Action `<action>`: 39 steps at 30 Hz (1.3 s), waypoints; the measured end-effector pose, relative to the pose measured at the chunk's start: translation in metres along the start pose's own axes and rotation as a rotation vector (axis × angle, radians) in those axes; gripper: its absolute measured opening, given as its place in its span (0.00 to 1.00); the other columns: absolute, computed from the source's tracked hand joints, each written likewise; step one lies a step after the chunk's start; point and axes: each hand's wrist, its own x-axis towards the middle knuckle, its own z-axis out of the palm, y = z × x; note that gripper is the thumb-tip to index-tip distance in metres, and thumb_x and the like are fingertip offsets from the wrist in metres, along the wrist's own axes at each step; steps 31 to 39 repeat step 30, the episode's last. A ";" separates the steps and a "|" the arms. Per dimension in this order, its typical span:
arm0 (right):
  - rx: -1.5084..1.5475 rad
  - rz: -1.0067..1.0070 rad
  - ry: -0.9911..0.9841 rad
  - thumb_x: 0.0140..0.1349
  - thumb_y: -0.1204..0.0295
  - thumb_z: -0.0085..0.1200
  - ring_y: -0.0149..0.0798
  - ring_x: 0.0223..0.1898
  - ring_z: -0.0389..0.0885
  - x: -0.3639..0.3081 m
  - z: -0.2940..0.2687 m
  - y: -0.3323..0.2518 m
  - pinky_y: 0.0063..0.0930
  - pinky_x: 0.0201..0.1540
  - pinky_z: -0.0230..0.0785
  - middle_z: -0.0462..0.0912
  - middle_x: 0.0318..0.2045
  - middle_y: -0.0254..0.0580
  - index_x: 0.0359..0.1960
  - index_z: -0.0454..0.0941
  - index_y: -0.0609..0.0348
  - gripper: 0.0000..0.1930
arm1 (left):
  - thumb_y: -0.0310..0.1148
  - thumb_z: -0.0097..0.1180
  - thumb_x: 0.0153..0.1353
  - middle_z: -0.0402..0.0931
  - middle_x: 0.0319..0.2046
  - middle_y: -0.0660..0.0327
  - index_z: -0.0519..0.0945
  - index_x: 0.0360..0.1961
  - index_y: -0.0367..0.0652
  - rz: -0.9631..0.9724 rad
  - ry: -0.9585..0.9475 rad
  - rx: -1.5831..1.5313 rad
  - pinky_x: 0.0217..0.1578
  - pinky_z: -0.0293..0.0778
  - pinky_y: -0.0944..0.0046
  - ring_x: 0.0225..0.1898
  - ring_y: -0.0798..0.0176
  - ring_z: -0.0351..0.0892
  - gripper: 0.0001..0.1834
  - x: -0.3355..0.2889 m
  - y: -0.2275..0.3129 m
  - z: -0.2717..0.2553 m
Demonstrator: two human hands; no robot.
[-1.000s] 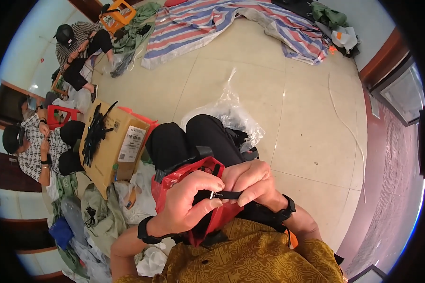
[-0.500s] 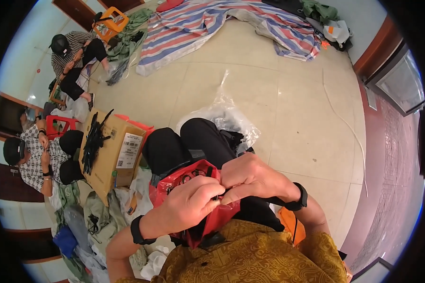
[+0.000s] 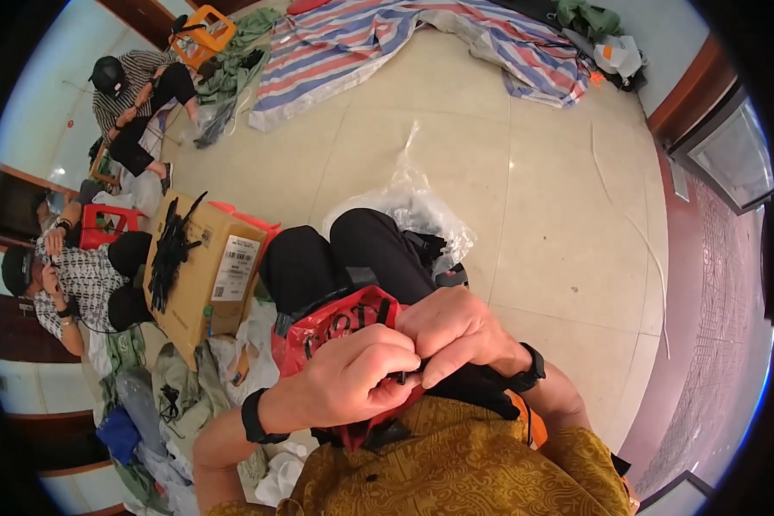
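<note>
Over my lap, my left hand (image 3: 359, 371) and my right hand (image 3: 456, 334) meet with fingers and thumbs pinched together. A small black piece (image 3: 401, 377) shows between their fingertips; most of it is covered, and I cannot make out its kind. Beneath the hands, a red plastic bag (image 3: 297, 340) lies on my thighs with small black items inside it. Both wrists wear black bands.
Left of my knees stands a cardboard box (image 3: 202, 297) with a bunch of black straps (image 3: 174, 249) on top. Clear plastic bag (image 3: 404, 185) lies beyond my knees. Two people sit at the left, near a red stool (image 3: 103, 225). Striped sheeting (image 3: 335, 60) covers the far floor.
My hands have shifted slightly, staying pinched together; the small black piece shows a little more. The nearer seated person at the left has raised their hands toward their head.
</note>
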 end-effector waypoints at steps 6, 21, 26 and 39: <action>0.084 -0.124 0.033 0.39 0.73 0.63 0.37 0.15 0.61 -0.002 0.010 0.012 0.29 0.19 0.49 0.64 0.11 0.40 0.11 0.68 0.66 0.15 | 0.18 0.61 0.38 0.73 0.29 0.57 0.70 0.30 0.38 -0.016 0.028 -0.060 0.23 0.71 0.69 0.25 0.61 0.75 0.16 -0.004 0.005 -0.004; 0.263 -0.142 0.008 0.37 0.76 0.62 0.37 0.15 0.60 -0.005 0.013 0.023 0.30 0.21 0.49 0.62 0.10 0.40 0.07 0.62 0.66 0.18 | 0.20 0.63 0.38 0.73 0.28 0.55 0.70 0.28 0.39 -0.116 -0.065 -0.322 0.25 0.69 0.71 0.26 0.66 0.73 0.16 -0.007 0.001 -0.008; 0.297 -0.129 0.040 0.37 0.76 0.62 0.36 0.15 0.59 -0.006 0.010 0.022 0.30 0.21 0.49 0.61 0.10 0.39 0.08 0.62 0.65 0.17 | 0.18 0.60 0.40 0.73 0.30 0.56 0.71 0.31 0.38 -0.171 -0.043 -0.355 0.29 0.71 0.68 0.31 0.61 0.75 0.14 -0.004 0.004 -0.008; 0.297 -0.073 0.104 0.40 0.76 0.60 0.36 0.19 0.68 -0.011 0.008 0.021 0.29 0.22 0.55 0.74 0.15 0.43 0.14 0.74 0.66 0.07 | 0.20 0.61 0.42 0.73 0.32 0.56 0.70 0.34 0.39 -0.132 -0.037 -0.136 0.30 0.72 0.68 0.32 0.60 0.75 0.16 -0.003 0.006 -0.007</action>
